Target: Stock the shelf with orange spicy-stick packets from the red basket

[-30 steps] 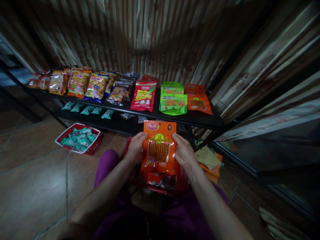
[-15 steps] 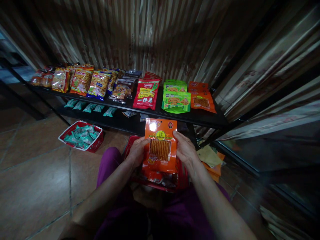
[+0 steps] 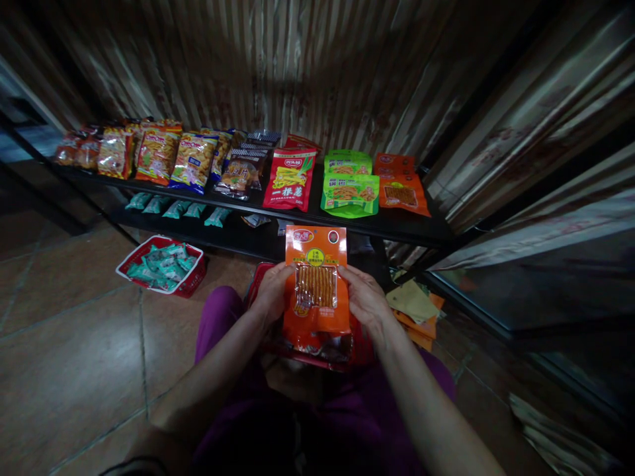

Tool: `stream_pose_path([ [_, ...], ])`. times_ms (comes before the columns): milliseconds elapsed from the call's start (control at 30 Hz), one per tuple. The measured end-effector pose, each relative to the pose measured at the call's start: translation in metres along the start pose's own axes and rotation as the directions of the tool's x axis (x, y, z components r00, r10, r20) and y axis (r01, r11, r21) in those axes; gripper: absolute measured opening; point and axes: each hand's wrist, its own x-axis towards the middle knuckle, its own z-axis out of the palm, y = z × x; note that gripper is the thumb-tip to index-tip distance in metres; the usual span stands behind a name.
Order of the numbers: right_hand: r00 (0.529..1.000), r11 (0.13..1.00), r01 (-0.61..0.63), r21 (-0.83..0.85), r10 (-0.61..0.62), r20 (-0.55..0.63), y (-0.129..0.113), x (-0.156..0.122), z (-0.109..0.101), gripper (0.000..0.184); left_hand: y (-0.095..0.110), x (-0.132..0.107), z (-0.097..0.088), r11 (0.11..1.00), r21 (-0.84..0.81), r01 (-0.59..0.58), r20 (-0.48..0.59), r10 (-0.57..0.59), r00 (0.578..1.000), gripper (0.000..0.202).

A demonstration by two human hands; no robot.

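Both hands have one orange packet (image 3: 316, 285) pinched — left hand (image 3: 272, 292) on one side edge, right hand (image 3: 366, 295) on the other, with most of the fingers hidden behind it. It partly blocks a red basket (image 3: 337, 365) between the knees, so no clue how many packs are inside. Up on the black shelf (image 3: 318, 217), two green pouches (image 3: 350, 194) show, plus overlapping orange packs (image 3: 401, 193) — hard to count. Five teal packets (image 3: 176, 209) lie one level down.
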Motion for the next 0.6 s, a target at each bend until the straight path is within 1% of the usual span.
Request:
stream_pose_path([
  [100, 1.000, 1.000, 0.016, 0.017, -0.016, -0.012, -0.003, 0.002, -0.001, 0.022, -0.002, -0.001, -0.004, 1.000, 0.015, 0.019, 0.051, -0.020, 0.998, 0.022],
  [200, 0.999, 0.999, 0.035, 0.015, -0.034, -0.029, -0.006, 0.002, 0.001, 0.021, -0.007, -0.003, -0.010, 0.998, 0.021, 0.065, 0.100, -0.067, 0.993, 0.022],
  [300, 0.999, 1.000, 0.029, 0.008, -0.029, -0.030, -0.006, -0.001, 0.004, 0.020, -0.011, -0.003, -0.015, 0.996, 0.007, 0.086, 0.104, -0.086, 0.991, 0.025],
  [433, 1.000, 1.000, 0.013, -0.010, -0.013, 0.018, -0.006, -0.013, 0.008, 0.025, -0.008, -0.003, -0.015, 1.000, -0.006, 0.028, 0.080, -0.027, 0.996, 0.025],
  [600, 0.990, 0.994, -0.026, -0.102, 0.040, 0.137, -0.003, -0.032, 0.004, 0.035, 0.000, 0.002, -0.013, 0.999, -0.008, -0.044, 0.037, 0.044, 0.998, 0.029],
])
